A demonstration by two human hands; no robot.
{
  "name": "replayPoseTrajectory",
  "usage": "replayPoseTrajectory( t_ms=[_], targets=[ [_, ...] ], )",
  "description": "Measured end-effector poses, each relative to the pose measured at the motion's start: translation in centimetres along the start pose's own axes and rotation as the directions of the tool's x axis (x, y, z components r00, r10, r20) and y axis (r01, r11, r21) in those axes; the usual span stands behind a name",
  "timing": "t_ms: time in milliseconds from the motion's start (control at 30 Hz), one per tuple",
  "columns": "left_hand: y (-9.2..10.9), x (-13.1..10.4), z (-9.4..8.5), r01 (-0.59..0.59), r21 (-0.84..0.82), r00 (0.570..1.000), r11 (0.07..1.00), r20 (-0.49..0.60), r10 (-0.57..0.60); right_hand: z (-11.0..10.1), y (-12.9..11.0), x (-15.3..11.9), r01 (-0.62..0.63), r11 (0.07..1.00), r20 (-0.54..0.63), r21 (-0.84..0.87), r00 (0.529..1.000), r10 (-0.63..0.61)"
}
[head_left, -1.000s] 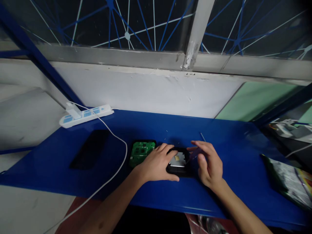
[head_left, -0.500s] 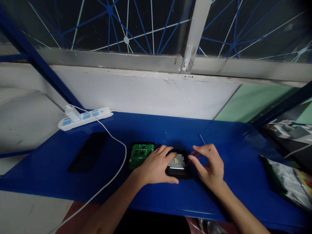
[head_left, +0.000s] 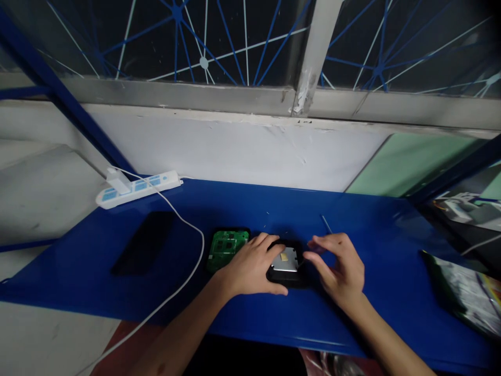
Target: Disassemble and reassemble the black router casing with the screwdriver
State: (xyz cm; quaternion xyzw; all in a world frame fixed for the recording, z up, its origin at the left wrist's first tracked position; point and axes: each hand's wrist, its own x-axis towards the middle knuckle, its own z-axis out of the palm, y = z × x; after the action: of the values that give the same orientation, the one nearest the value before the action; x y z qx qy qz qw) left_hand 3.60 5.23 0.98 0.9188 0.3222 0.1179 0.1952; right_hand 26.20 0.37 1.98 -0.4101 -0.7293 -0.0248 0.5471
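Note:
My left hand (head_left: 254, 266) grips the left side of a black plastic casing (head_left: 287, 282), its fingers over the top and its thumb along the near edge. Inside the casing lies a silver metal plate (head_left: 287, 263) with a small yellowish patch (head_left: 284, 257). At the casing's right edge, my right hand (head_left: 338, 263) has thumb and index finger curled around something small, dark and purplish, too blurred to name. A green circuit board (head_left: 227, 245) in a dark frame sits left of the casing, partly behind my left hand.
A white power strip (head_left: 156, 183) with a plug stands at the back left. Its white cable (head_left: 201, 243) runs across the blue table (head_left: 250, 326). A dark flat slab (head_left: 143, 243) lies left, a thin rod (head_left: 325, 223) behind my right hand, and a shiny packet (head_left: 465, 292) at the right.
The right hand has shifted very slightly to the right, with thumb and index finger a little further apart. My left hand and the casing stay as they were.

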Motion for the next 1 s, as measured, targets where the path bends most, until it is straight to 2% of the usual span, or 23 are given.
replayPoseTrajectory(
  t_ms=[300,433,600,800,1000],
  targets=[
    [0.07,0.03,-0.16,-0.002,0.005,1.0,1.0,0.002,0.002,-0.14,0.21,-0.62,-0.066,0.996,0.063,0.055,0.996,0.062],
    [0.11,0.01,-0.16,-0.008,0.001,1.0,1.0,0.001,0.008,-0.02,0.15,-0.76,-0.09,0.996,0.083,0.03,0.993,0.087],
    [0.17,0.02,-0.19,-0.001,0.025,1.0,1.0,0.004,0.001,0.18,0.27,-0.78,-0.101,0.995,0.036,0.007,0.994,0.1],
    [0.21,0.05,-0.25,-0.007,0.008,1.0,1.0,-0.001,0.007,0.26,0.1,-0.11,-0.001,1.0,-0.007,-0.005,1.0,0.001],
    [0.13,-0.03,-0.16,-0.008,0.024,1.0,1.0,-0.004,0.008,0.13,0.36,-0.55,-0.058,0.996,0.0,0.062,0.998,0.059]
  ],
)
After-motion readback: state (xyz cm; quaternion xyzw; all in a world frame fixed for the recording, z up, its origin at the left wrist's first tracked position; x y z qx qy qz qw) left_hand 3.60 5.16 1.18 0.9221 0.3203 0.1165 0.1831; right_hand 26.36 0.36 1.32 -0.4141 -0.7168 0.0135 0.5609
